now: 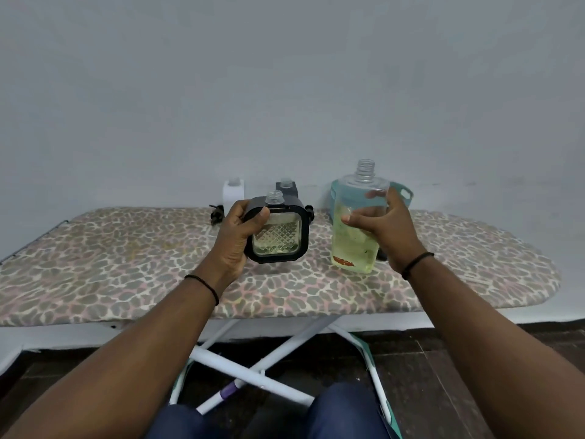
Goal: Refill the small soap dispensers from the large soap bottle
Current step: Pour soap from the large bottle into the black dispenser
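At centre frame my left hand [235, 236] grips the small black-framed dispenser [278, 234], uncapped and tilted toward me above the ironing board [126, 264]; just right of it my right hand [384, 229] curls around the uncapped large soap bottle [356, 229], half full of yellowish soap; two more dispensers [233, 191] stand behind by the wall.

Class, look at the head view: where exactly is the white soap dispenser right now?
The white soap dispenser stands at the ironing board's far edge against the wall, left of centre, just behind the left hand.

The left hand [235, 236] grips a black-framed dispenser [278, 234]; the right hand [384, 226] holds the large bottle [354, 245].
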